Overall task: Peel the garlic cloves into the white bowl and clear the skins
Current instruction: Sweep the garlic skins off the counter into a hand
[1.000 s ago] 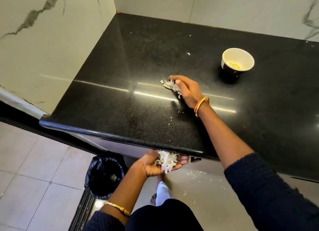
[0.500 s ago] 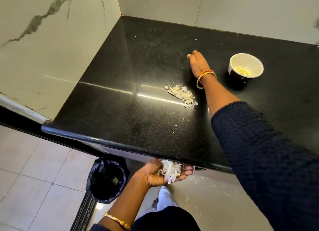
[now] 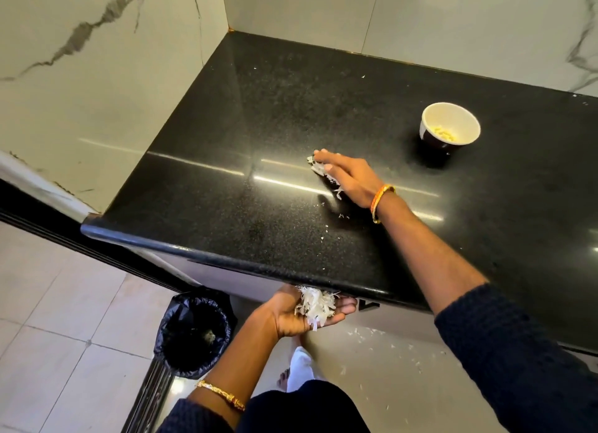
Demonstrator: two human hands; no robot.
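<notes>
A white bowl (image 3: 450, 125) with peeled garlic cloves (image 3: 445, 134) inside stands at the right of the black counter (image 3: 226, 160). My right hand (image 3: 348, 177) lies flat, fingers straight, over a small heap of white garlic skins (image 3: 318, 168) in the middle of the counter. My left hand (image 3: 301, 313) is cupped palm up just below the counter's front edge and carries a pile of skins (image 3: 315, 306). A few tiny skin bits (image 3: 323, 238) lie scattered between the heap and the edge.
A bin lined with a black bag (image 3: 194, 332) stands on the tiled floor left of my left hand. Skin flakes (image 3: 372, 334) litter the floor below the counter. Marble walls (image 3: 97, 76) close the counter at left and back.
My right hand came back from near the bowl and now lies over the heap of skins. My left hand stayed cupped under the edge.
</notes>
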